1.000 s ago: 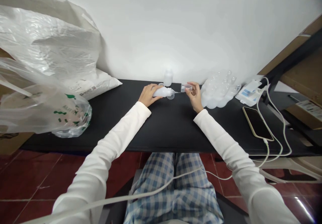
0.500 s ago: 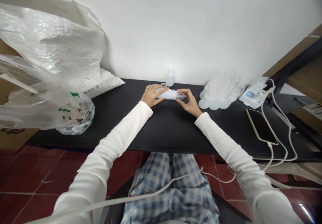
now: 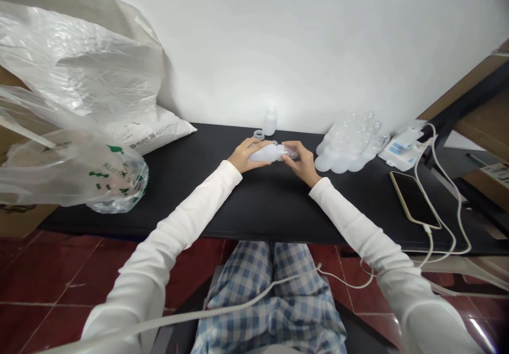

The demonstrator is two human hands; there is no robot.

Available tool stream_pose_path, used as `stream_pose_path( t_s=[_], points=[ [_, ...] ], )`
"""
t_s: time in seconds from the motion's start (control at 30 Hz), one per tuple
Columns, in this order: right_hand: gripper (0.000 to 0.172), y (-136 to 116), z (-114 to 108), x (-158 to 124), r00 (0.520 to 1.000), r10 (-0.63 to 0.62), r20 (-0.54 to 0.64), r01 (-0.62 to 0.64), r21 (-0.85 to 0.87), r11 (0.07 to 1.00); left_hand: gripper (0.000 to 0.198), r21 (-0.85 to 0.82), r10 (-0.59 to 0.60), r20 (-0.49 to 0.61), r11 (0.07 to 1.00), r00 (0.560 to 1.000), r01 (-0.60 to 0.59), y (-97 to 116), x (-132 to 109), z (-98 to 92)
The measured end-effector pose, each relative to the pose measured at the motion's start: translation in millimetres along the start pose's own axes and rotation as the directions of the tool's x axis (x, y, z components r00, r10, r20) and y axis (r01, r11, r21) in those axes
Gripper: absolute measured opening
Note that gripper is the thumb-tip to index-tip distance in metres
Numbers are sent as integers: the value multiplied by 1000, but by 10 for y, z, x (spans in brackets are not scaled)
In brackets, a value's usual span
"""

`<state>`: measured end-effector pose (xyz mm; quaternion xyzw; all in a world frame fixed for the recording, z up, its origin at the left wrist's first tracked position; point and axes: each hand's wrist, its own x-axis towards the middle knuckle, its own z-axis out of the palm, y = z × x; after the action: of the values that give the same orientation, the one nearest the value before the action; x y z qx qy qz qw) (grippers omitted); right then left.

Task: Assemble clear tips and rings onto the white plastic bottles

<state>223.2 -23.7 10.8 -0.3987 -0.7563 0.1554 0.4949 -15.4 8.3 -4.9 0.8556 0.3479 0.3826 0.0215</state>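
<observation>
A frosted white plastic bottle [image 3: 265, 153] lies sideways above the black table, its body gripped by my left hand [image 3: 247, 155]. At the bottle's right end, the fingers and thumb of my right hand [image 3: 301, 160] close round a clear cap [image 3: 291, 153]. The cap sits against the bottle's neck; I cannot tell how firmly it is on. Just behind my left hand lies a small translucent ring [image 3: 259, 134]. Another frosted bottle [image 3: 270, 121] stands upright by the wall.
Several frosted bottles with clear caps form a cluster [image 3: 345, 144] at the right. Beyond it are a white and blue box [image 3: 402, 150] and a phone [image 3: 414, 199] on a white cable. Large plastic bags [image 3: 115, 171] fill the left side of the black table [image 3: 262, 211].
The bottle and cap have come closer together, and both hands have shifted slightly. My left fingers have moved along the bottle, showing more of its body.
</observation>
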Motion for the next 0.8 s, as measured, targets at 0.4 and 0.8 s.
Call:
stream_pose_path(
  t_s=[0.4,0.8],
  points=[
    [76,-95,-40,88,778,596,201,-596,-63,800,49,114,160,129,978,979,-175,35,87,49],
    [50,-8,1,49,931,348,-111,-350,4,937,63,96,-25,99,995,995,16,136,39,156]
  ],
)
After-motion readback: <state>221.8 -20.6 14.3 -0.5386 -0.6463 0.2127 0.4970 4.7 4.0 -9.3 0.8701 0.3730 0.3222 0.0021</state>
